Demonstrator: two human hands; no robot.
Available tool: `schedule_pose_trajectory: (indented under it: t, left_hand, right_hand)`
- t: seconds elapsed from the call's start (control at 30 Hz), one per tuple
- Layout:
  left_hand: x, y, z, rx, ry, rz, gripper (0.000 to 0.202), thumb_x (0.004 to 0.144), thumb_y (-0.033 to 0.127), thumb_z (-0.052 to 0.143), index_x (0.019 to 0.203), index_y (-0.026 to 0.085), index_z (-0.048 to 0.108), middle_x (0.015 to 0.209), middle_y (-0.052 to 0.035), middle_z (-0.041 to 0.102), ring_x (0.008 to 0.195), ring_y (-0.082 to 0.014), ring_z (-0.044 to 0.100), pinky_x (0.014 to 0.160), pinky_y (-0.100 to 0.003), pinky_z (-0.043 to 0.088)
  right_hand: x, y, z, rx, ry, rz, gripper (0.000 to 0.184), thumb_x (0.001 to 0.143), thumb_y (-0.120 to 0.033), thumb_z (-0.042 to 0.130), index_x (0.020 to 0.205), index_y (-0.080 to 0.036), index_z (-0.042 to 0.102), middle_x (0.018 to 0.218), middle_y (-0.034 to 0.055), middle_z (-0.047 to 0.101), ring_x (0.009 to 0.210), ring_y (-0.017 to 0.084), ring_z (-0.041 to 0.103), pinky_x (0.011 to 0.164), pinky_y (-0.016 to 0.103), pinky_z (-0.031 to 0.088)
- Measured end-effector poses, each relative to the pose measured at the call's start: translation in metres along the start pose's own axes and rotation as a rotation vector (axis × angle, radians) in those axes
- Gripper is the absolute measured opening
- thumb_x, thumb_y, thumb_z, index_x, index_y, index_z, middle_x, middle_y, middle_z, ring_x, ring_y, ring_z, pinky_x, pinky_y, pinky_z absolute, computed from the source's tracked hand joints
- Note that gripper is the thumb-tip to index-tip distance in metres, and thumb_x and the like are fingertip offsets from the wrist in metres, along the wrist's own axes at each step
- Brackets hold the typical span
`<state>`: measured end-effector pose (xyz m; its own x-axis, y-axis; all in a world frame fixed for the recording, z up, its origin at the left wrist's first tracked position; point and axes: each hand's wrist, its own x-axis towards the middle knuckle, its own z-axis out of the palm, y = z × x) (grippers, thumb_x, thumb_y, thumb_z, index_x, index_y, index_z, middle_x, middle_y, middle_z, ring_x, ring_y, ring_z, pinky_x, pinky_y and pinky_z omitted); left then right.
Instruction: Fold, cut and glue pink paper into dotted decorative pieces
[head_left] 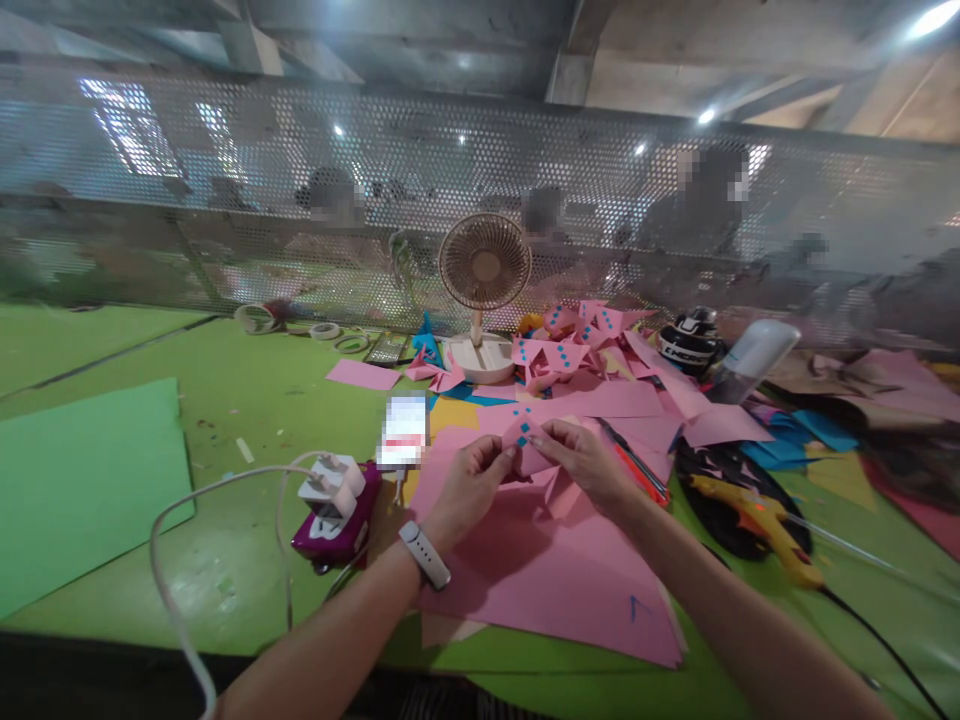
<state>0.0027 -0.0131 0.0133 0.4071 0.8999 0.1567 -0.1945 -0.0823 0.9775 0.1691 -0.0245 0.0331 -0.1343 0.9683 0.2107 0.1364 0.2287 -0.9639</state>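
Between both hands I hold a folded piece of pink paper (pixel 534 458) with blue diamond shapes on it. The fingers and thumb of my left hand (pixel 480 475) pinch its left edge. On the other side, my right hand (pixel 581 462) grips it with thumb and fingertips. A wide stack of pink paper sheets (pixel 555 590) lies flat below my hands, and a blue pen mark shows near its lower right corner. Behind sits a pile of folded pink paper pieces (pixel 555 355), several bearing the same blue diamonds.
A small fan (pixel 486 262) stands at the back. Left are a phone (pixel 403 432), a purple power strip (pixel 337 525) with white plugs and looping cables, and a green sheet (pixel 90 490). Right, a yellow glue gun (pixel 765 520) rests on a black dish, near a red-handled cutter (pixel 641 475).
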Motion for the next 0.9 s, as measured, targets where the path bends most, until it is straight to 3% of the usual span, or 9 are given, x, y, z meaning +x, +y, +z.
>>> schedule_pose_trajectory:
  t: [0.9]
  left_hand:
    - [-0.0018,0.005,0.0016,0.026,0.032,0.024,0.029,0.083,0.041,0.054,0.069,0.016,0.051,0.064,0.0019,0.048,0.059,-0.0104,0.047,0.058,-0.023,0.042]
  right_hand:
    - [0.0001,0.006,0.0022,0.07,0.003,0.043,0.023,0.074,-0.04,0.063,0.079,-0.018,0.061,0.074,0.0007,0.062,0.069,0.016,0.057,0.066,0.029,0.045]
